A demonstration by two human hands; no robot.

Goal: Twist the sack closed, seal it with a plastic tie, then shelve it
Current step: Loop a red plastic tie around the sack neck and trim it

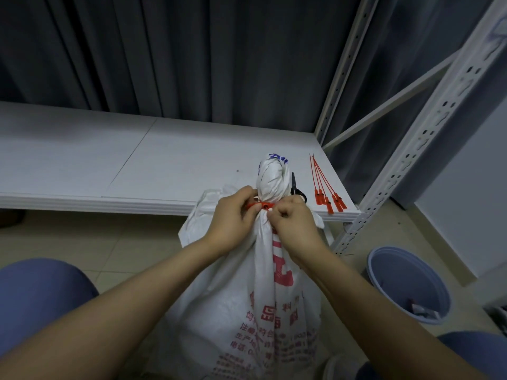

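Observation:
A white woven sack (255,305) with red print stands on the floor between my knees, its neck twisted into a bunch that rises above the shelf edge. A red plastic tie (262,205) circles the neck. My left hand (233,218) pinches the tie's end on the left side of the neck. Against the right side, my right hand (292,223) is closed on the tie and the neck; the fingertips are partly hidden.
The white shelf board (137,160) runs across in front of the sack. Several spare red ties (325,187) and black scissors (296,187) lie at its right end. Grey rack uprights (411,160) stand at right. A blue bin (408,283) sits on the floor.

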